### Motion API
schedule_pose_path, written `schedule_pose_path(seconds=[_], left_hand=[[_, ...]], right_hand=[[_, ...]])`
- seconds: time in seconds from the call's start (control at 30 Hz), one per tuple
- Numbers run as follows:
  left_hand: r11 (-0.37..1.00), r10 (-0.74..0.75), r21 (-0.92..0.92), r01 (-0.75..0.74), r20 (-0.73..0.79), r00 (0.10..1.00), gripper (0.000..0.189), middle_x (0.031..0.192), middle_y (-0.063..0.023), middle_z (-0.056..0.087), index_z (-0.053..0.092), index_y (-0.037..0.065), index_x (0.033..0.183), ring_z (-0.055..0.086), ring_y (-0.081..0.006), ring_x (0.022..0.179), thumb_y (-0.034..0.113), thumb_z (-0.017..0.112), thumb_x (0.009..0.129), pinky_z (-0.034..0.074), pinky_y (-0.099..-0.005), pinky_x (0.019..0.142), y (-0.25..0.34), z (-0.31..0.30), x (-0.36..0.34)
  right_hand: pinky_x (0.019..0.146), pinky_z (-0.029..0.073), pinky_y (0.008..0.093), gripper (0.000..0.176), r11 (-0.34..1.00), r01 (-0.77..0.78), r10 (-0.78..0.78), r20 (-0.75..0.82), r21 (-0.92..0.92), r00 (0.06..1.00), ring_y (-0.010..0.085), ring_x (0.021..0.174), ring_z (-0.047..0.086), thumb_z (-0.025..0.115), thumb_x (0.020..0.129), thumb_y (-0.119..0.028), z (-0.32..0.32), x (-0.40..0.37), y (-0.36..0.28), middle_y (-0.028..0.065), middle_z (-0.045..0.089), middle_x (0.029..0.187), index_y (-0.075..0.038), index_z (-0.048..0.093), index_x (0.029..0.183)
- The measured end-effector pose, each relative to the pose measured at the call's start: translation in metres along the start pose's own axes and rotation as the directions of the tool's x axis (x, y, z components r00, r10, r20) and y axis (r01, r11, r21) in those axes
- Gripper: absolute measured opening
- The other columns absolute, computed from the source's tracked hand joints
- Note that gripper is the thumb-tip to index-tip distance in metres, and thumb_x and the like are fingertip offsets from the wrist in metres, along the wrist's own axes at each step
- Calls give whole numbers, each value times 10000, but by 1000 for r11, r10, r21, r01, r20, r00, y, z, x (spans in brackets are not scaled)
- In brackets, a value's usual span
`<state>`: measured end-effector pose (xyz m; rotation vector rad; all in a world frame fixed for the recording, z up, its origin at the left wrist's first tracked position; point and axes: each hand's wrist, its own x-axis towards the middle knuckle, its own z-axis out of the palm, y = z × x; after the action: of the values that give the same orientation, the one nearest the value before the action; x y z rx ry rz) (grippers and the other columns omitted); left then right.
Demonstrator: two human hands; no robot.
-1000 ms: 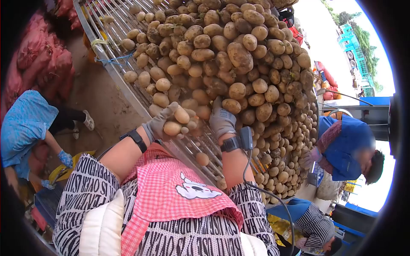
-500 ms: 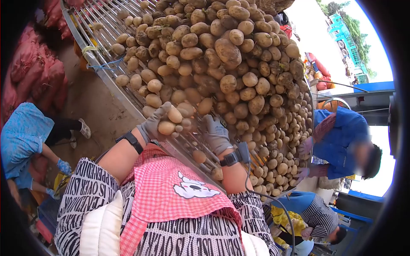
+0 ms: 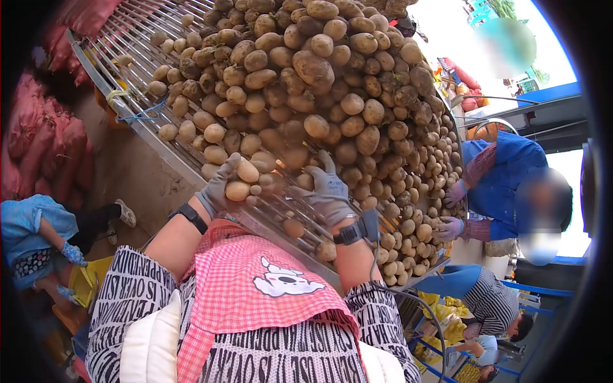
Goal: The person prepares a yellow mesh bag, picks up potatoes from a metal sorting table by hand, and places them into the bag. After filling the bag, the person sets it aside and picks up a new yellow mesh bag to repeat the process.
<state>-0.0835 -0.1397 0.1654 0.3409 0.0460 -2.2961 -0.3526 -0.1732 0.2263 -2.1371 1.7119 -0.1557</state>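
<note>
My left hand [image 3: 219, 186], in a grey glove, is curled against two pale potatoes, an upper potato [image 3: 248, 170] and a lower potato [image 3: 237, 191], at the near edge of the rack. My right hand [image 3: 329, 195], also gloved, has its thumb and a bent finger around a small brown potato [image 3: 305, 182], while another finger points up. Between the hands, several potatoes are smeared by motion. A large heap of soil-covered potatoes [image 3: 313, 70] lies just beyond. Under my right hand, a single potato [image 3: 293, 228] rests on the bars.
The sloping metal-bar rack [image 3: 137, 35] has a raised metal rim [image 3: 153, 143]. Red mesh sacks [image 3: 48, 137] are piled at left. A co-worker in blue [image 3: 504, 182] reaches to the heap from the right. Others work at lower left and lower right. A cable [image 3: 440, 332] hangs beside my right arm.
The view has shifted slightly. My right hand has gone from lying flat to bending around a small potato. My left hand stays at the same two potatoes.
</note>
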Motion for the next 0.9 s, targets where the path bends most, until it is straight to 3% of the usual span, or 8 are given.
schedule_pose_path(seconds=[0.23, 0.37, 0.43, 0.57, 0.63, 0.7, 0.8, 0.9], left_hand=[[999, -35, 30, 36, -20, 999, 665, 1137, -136, 624, 511, 74, 1323, 660, -227, 831, 617, 536, 941, 552, -329, 653, -2, -7, 1], [997, -37, 63, 38, -22, 999, 654, 1133, -128, 625, 536, 91, 1315, 662, -223, 832, 625, 532, 938, 555, -322, 653, 0, -9, 0], [994, -77, 71, 77, -10, 997, 646, 1134, -128, 624, 543, 97, 1313, 664, -222, 834, 624, 530, 939, 557, -320, 653, -3, -4, 0], [980, -180, 74, 185, -76, 981, 644, 1138, -143, 628, 549, 85, 1315, 667, -240, 842, 611, 530, 943, 586, -332, 667, -21, 14, 8], [950, -295, 79, 301, -83, 952, 674, 1190, -177, 625, 547, 69, 1320, 680, -276, 899, 624, 523, 938, 606, -352, 675, -41, 39, 17], [881, -400, 184, 436, -202, 894, 721, 1365, -255, 534, 516, 38, 1344, 668, -357, 1021, 632, 517, 935, 607, -354, 623, -74, 80, 29], [597, -775, 308, 741, -16, 632, 765, 1443, -269, 450, 505, 11, 1344, 665, -317, 887, 646, 530, 919, 559, -319, 549, -125, 84, 61], [314, -929, 514, 798, -9, 371, 747, 1271, -203, 564, 462, 20, 1362, 635, -260, 791, 622, 538, 928, 527, -300, 518, -176, 106, 67]], right_hand=[[861, 535, 434, 471, 978, 11, 45, 263, -207, 964, 340, 1070, 638, 779, 733, -499, 2, 25, 2, 214, 456, 1400, -176, 709, 1069], [795, 531, 391, 604, 919, -47, -21, 167, 391, 986, 301, 938, 654, 742, 784, -554, 13, -36, 20, 161, 610, 1153, -164, 618, 1228], [725, 529, 355, 650, 128, -413, 69, 407, 902, 911, 245, 844, 651, 716, 795, -604, -8, -94, 11, 122, 650, 1030, -144, 596, 1238], [639, 515, 327, 727, -272, -103, 226, 167, 957, 960, 206, 758, 640, 687, 798, -675, -4, -211, 29, 97, 655, 927, -126, 574, 1259], [665, 555, 337, 920, -427, 78, 277, 48, 901, 960, 184, 784, 625, 612, 777, -779, 8, -265, 33, 190, 624, 1187, -40, 537, 1321], [675, 568, 349, 941, -417, 219, 328, -79, 882, 942, 193, 774, 624, 573, 772, -813, 3, -296, 22, 248, 582, 1268, -53, 537, 1326], [656, 552, 347, 861, -465, 332, 455, -100, 821, 885, 202, 737, 633, 587, 777, -793, 3, -317, -13, 205, 624, 1152, -84, 564, 1265], [675, 542, 345, 874, -477, 324, 521, -35, 817, 853, 214, 749, 635, 572, 765, -814, 26, -329, -46, 150, 657, 995, -95, 557, 1262]])
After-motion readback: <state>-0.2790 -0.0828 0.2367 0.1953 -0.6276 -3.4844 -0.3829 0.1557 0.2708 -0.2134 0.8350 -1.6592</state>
